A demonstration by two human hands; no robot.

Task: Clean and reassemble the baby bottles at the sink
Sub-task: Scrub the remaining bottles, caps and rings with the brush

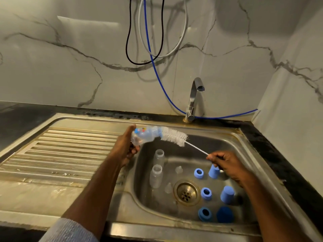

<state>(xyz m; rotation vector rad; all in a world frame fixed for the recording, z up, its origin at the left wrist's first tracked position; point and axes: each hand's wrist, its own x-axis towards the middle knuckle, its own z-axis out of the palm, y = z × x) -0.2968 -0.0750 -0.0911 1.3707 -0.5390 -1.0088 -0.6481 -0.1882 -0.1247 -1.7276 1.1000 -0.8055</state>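
Bottles point(157, 169), rings point(202, 193) and caps point(225, 194) were scattered round the drain point(186, 192). Printed bottle point(142, 135) was gripped sideways by the left hand point(125, 145) over the sink point(244, 137), brush point(173, 135) pinched at its wire by the right hand point(225, 163).

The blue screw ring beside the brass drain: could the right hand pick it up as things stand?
Probably not yet. The blue screw ring lies uncovered in the steel sink, near the right hand, but that hand's grip is taken up by the white bottle brush.

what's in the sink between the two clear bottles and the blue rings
In the head view, two small clear teats and the brass drain lie between the clear bottles and the blue rings.
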